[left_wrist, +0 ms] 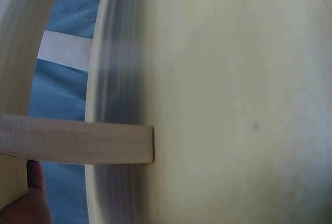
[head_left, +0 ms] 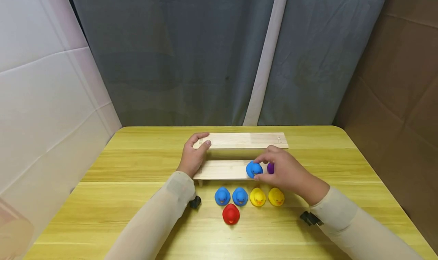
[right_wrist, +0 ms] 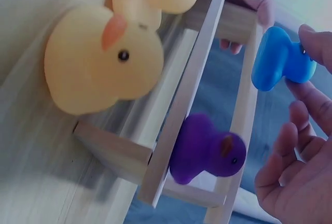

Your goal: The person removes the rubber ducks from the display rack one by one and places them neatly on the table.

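Note:
A two-tier wooden rack has an upper board and a lower board. My left hand grips the rack's left end, thumb over the upper board. Between thumb and fingertip, my right hand pinches a blue rubber duck over the right part of the lower board. In the right wrist view that blue duck hangs clear of the lower board. On the lower board's right end sits a purple duck, partly hidden by my right hand in the head view.
In front of the rack, a row on the table holds two blue ducks and two yellow ducks. Nearer me lies a red duck. A grey curtain hangs behind the table.

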A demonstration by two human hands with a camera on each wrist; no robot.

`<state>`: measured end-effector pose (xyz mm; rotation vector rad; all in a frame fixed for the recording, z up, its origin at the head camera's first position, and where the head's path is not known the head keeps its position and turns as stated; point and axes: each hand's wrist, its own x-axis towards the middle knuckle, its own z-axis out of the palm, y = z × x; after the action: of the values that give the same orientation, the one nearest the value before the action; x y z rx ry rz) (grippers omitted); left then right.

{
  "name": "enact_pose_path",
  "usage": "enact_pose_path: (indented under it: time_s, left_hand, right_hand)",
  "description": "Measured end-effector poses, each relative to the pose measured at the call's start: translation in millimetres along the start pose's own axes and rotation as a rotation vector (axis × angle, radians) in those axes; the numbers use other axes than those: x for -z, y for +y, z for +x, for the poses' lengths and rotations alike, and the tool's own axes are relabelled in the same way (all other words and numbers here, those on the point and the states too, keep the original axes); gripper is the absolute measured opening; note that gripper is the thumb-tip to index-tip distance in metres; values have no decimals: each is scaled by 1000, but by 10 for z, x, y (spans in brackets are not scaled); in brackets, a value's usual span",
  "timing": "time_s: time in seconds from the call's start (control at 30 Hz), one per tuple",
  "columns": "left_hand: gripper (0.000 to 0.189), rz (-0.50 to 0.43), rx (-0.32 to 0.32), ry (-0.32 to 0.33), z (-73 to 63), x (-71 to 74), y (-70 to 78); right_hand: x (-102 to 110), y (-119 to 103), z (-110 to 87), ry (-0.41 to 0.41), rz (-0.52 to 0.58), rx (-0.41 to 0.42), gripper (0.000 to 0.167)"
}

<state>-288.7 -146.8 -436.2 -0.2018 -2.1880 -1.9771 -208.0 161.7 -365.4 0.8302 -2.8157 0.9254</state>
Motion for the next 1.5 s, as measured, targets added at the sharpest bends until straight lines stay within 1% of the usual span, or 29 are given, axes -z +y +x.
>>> enact_pose_path:
  time_s: [0.17, 0.37, 0.53, 0.6, 0.7, 0.9, 1.07, 1.23, 1.5]
  left_hand:
    - [34, 1, -4, -1, 0, -5, 5]
    - [33, 11, -13, 2, -9, -6, 12]
    - [33, 11, -6, 6, -17, -4, 8]
    - [34, 7, -2, 4, -15, -5, 6]
    - [34, 4, 0, 3, -19, -7, 12]
    - [33, 3, 0, 5, -31, -16, 31]
    - [34, -4, -4, 1, -32, -25, 34]
    - [35, -13, -8, -4, -28, -31, 32]
    - [33, -2, -16, 5, -33, -28, 37]
  right_hand:
    - [-25, -58, -82, -17, 55, 23, 29]
    - [-41, -102, -177, -58, 114, 39, 28]
    - [-61, -128, -235, -93, 150, 36, 27]
    - [-78, -137, -254, -106, 165, 22, 27]
    - [-107, -136, -284, -121, 185, 29, 28]
    - [-162, -118, -347, -144, 191, 57, 28]
    - [-202, -116, -380, -170, 200, 41, 29]
    - [-219, -130, -410, -173, 203, 31, 28]
    - [-243, -156, -448, -179, 217, 5, 29]
